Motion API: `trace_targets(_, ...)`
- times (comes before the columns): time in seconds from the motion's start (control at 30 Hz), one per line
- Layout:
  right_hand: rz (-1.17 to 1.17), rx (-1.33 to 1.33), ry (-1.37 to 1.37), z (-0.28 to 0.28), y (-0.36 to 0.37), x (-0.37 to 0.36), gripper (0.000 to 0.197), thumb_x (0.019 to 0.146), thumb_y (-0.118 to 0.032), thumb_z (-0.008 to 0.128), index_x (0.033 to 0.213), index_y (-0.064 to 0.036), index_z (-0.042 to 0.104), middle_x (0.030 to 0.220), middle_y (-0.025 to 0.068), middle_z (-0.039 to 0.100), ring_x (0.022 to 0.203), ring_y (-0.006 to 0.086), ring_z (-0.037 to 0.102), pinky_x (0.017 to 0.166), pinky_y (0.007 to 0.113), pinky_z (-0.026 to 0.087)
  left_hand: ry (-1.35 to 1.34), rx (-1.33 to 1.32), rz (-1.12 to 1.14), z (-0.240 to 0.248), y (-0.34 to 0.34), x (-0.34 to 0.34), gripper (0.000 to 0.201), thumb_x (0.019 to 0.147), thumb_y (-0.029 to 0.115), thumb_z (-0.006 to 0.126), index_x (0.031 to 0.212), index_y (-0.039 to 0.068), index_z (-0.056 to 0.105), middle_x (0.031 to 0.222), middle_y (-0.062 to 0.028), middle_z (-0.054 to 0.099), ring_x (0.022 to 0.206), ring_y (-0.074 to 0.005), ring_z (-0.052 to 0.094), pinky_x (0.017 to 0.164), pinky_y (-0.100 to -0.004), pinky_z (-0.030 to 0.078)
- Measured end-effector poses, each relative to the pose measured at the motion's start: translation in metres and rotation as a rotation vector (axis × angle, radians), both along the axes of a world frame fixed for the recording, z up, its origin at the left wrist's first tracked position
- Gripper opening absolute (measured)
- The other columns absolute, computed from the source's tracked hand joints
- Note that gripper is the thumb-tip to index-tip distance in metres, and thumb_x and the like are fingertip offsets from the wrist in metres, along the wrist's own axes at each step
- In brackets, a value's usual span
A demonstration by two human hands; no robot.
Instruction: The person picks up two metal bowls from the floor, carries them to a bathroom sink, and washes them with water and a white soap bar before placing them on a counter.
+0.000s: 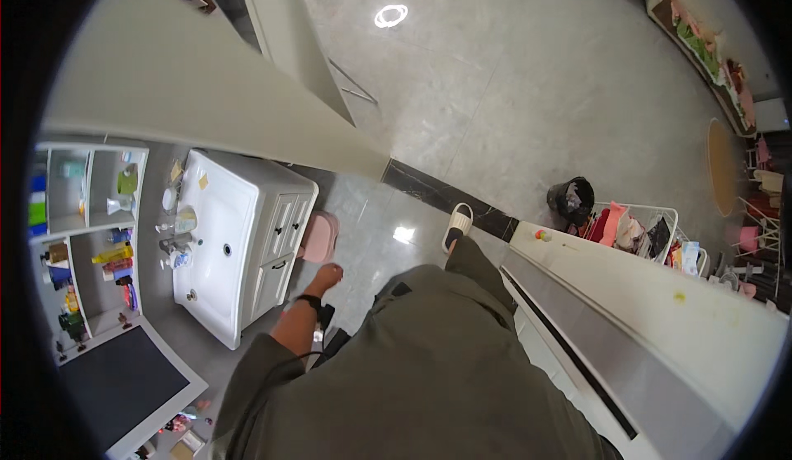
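My left hand [326,278] hangs low at my left side with its fingers curled in, and nothing shows in it. A dark band with a small black device [325,315] sits around that wrist. Just beyond the hand is a pink plastic object [320,237], perhaps a stool or basin, beside a white vanity cabinet [279,237]. The hand appears apart from both. My right hand does not show. One foot in a cream slide sandal [459,222] is by the dark stone threshold [445,198].
On the left are a white washbasin [216,237] with bottles and white shelves [99,233]. A white door [594,311] stands at right. Past the threshold are a black bin [571,199], a wire rack with clothes [652,229] and grey floor tiles [495,72].
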State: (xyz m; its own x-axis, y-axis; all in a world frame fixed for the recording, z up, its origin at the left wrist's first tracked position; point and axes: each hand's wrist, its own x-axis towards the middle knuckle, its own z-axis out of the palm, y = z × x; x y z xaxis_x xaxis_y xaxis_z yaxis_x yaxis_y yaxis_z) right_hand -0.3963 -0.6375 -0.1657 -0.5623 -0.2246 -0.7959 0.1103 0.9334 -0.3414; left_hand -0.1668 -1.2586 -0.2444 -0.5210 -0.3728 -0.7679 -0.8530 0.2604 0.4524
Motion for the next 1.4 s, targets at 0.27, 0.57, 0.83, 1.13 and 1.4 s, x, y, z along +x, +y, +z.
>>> trace_targets(0.27, -0.539, -0.100, -0.094, 0.016, -0.052, -0.080, 0.007, 0.087, -0.006, 0.056, 0.087, -0.0010, 0.061, 0.076, 0.0153, 0.066, 0.065, 0.0235, 0.063, 0.054, 0.036, 0.050, 0.068, -0.235, -0.271, 0.107, -0.085, -0.226, 0.037, 0.089, 0.029, 0.058, 0.111, 0.002, 0.069, 0.104, -0.0221, 0.070, 0.100, -0.0377, 0.067, 0.089, -0.0431, 0.053)
trace_targets(0.57, -1.358, -0.035, -0.153, 0.090, -0.116, 0.043, 0.006, 0.086, -0.007, 0.060, 0.090, -0.0022, 0.058, 0.079, 0.0122, 0.067, 0.069, 0.0222, 0.068, 0.059, 0.036, 0.056, 0.061, -0.124, -0.880, 0.055, -0.135, -0.442, 0.035, 0.092, 0.031, 0.058, 0.109, 0.002, 0.068, 0.102, -0.0208, 0.071, 0.097, -0.0395, 0.067, 0.087, -0.0475, 0.052)
trace_targets(0.83, -2.100, 0.265, 0.075, 0.185, -0.252, 0.258, 0.004, 0.085, -0.005, 0.059, 0.087, -0.0033, 0.058, 0.075, 0.0096, 0.068, 0.067, 0.0201, 0.068, 0.057, 0.034, 0.056, 0.438, -0.181, -1.864, -0.043, -0.155, -0.575, 0.021, 0.087, 0.017, 0.058, 0.088, 0.000, 0.070, 0.096, -0.0192, 0.071, 0.090, -0.0367, 0.066, 0.081, -0.0462, 0.054)
trace_targets(1.13, -2.325, 0.182, 0.767, 0.199, -0.185, 0.393, 0.018, 0.089, -0.014, 0.064, 0.103, -0.0031, 0.066, 0.083, 0.0039, 0.067, 0.076, 0.0125, 0.064, 0.066, 0.029, 0.052, 0.313, -0.122, -1.963, 0.118, 0.119, -0.542, 0.035, 0.089, 0.027, 0.060, 0.114, 0.003, 0.065, 0.106, -0.0215, 0.071, 0.101, -0.0390, 0.066, 0.089, -0.0465, 0.053)
trace_targets(1.4, -2.029, 0.232, 1.560, 0.313, 0.150, 0.384, 0.091, 0.089, -0.018, 0.065, 0.156, 0.0040, 0.008, 0.160, 0.0293, 0.020, 0.148, 0.0361, 0.026, 0.119, 0.039, 0.025, 0.508, -0.158, -2.656, 0.158, 0.393, -0.395, 0.032, 0.091, 0.024, 0.055, 0.113, 0.002, 0.065, 0.112, -0.0216, 0.067, 0.105, -0.0383, 0.064, 0.090, -0.0476, 0.052)
